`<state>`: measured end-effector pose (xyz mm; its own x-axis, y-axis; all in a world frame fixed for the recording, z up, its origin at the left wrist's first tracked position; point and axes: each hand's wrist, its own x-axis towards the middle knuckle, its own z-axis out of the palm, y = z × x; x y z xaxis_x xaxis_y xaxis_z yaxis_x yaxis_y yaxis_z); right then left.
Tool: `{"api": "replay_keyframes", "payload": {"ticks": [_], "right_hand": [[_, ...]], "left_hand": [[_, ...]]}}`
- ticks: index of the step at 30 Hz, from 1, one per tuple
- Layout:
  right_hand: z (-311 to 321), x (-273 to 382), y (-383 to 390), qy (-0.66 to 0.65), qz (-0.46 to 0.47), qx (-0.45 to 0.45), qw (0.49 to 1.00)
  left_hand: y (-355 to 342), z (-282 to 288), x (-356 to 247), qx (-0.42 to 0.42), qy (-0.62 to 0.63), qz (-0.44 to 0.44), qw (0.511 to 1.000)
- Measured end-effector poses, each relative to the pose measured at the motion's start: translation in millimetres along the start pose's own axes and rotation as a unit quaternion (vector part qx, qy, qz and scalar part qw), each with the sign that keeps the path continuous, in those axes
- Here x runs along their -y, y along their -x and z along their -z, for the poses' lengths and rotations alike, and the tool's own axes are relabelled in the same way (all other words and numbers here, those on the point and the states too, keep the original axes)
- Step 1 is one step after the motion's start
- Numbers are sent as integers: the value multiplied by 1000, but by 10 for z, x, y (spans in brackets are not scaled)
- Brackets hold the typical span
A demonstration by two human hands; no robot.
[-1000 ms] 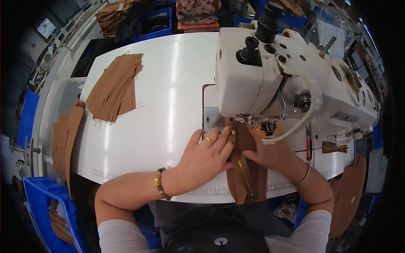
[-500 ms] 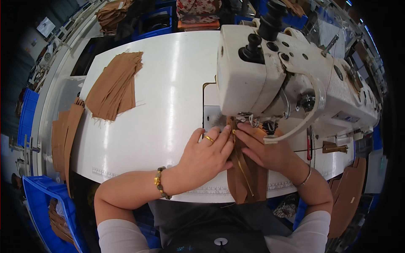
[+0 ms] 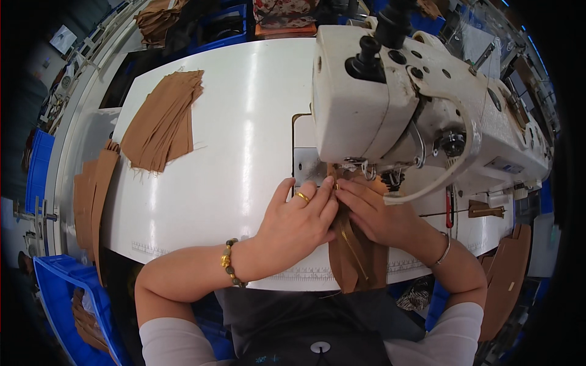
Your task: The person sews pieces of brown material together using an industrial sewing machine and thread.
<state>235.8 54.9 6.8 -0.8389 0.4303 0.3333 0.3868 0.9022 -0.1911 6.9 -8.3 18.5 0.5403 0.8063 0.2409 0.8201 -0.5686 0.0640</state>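
Under the head of a white sewing machine [image 3: 351, 104] lies a brown fabric piece [image 3: 372, 262] with a gold-toned zipper [image 3: 354, 253] running down it. Its near end hangs over the table's front edge. My left hand [image 3: 299, 216], wearing a ring, holds the cloth's left side, its fingertips close to the presser foot. From the other side, my right hand [image 3: 381, 213] is closed on the same cloth, fingertips at the zipper beside the left ones. The needle and the fabric's far end are mostly hidden behind the machine head.
A fanned stack of brown fabric pieces [image 3: 162, 122] lies on the white table [image 3: 226, 201] at left. More brown panels [image 3: 91, 195] hang off its left edge. At right are a red-handled tool [image 3: 450, 207] and a short zipper piece [image 3: 486, 209]. A blue bin [image 3: 67, 274] stands lower left.
My fingertips and the fabric have shifted slightly farther in toward the machine. The whole view has moved a little; both hands keep their hold.
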Motion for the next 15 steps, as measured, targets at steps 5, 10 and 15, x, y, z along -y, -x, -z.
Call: {"api": "replay_keyframes", "payload": {"ticks": [5,10,15], "right_hand": [[-10,20,12,75,52,-53,994],[16,40,37,83,49,-56,994],[13,76,77,86,26,-59,994]], "left_hand": [[6,12,-4,-4,0,-1,1000],[8,20,3,-3,-1,-2,1000],[24,0,31,-12,31,-6,999]]}}
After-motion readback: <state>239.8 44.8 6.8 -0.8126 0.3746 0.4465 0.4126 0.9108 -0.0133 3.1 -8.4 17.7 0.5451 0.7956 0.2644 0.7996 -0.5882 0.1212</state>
